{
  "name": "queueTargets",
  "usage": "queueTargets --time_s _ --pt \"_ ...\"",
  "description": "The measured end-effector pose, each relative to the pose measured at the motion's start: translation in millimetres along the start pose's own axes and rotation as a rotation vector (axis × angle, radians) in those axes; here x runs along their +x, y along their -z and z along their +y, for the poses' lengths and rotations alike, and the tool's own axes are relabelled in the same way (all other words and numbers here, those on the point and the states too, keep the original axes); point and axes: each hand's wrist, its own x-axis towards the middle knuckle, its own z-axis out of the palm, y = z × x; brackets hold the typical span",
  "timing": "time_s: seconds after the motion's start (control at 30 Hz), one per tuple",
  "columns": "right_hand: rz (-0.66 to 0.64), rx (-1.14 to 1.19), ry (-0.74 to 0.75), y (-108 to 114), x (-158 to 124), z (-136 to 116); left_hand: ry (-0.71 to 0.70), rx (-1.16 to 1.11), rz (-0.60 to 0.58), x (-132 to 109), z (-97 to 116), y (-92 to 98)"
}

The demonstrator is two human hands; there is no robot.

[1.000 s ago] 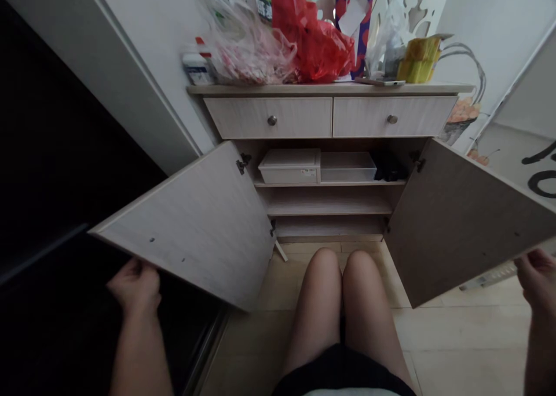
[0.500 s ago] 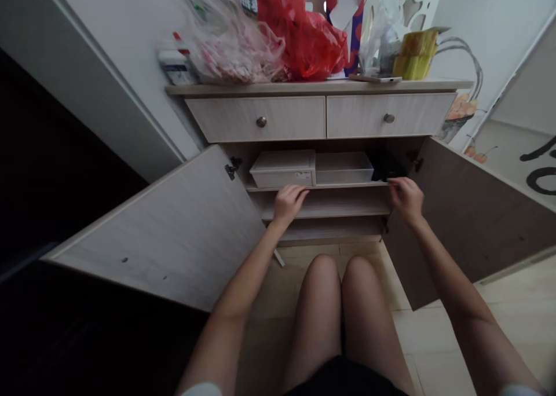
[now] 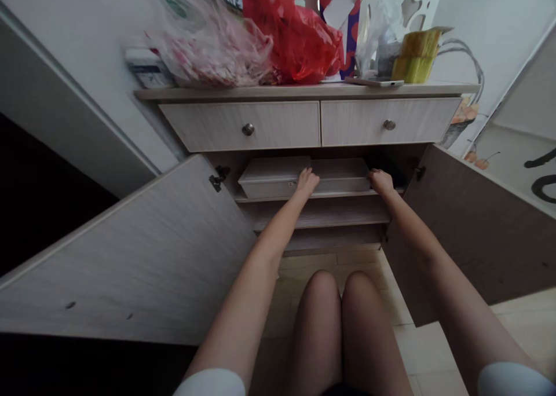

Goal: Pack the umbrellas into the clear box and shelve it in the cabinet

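Both my arms reach into the open lower cabinet. My left hand (image 3: pixel 307 182) has its fingers at the right end of a white lidded plastic box (image 3: pixel 269 179), touching its front corner. My right hand (image 3: pixel 381 182) sits at the right end of a shallow pale plastic tray (image 3: pixel 341 175), next to dark items (image 3: pixel 388 164) in the shadow. The box and tray stand side by side on a wooden shelf (image 3: pixel 317 213). My fingers hide parts of their front edges, and I cannot tell whether either hand grips anything.
Cabinet doors (image 3: pixel 130 263) (image 3: pixel 469 228) swing wide on both sides of my arms. Above are two drawers (image 3: pixel 386 124) and a countertop (image 3: pixel 304 92) holding a red plastic bag (image 3: pixel 291 37), a clear bag (image 3: pixel 208 43), a phone (image 3: pixel 376 82) and a yellow package (image 3: pixel 414 54). Lower shelves lie below.
My hands have left the door edges and moved into the cabinet, reaching the box and tray. The view has moved closer and lower toward the shelf.
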Motion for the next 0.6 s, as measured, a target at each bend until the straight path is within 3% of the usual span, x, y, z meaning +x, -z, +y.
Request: queueTargets --time_s 0.17,0.3,0.43,0.6 --pt "0.024 -0.021 0.016 1.8 -4.5 2.9 -0.082 -0.019 0.062 2.3 -12.6 -7.0" --pt "0.092 -0.001 0.064 13.4 -25.1 8.7 -0.127 -0.087 0.128 -13.8 -11.5 -0.7" --pt "0.156 0.024 0.1 26.9 -61.4 15.8 -0.167 -0.099 0.254 -51.9 3.3 7.6" --pt "0.246 0.091 0.175 33.4 -130.9 12.0 -0.223 -0.072 0.382 -127.1 26.0 13.8"
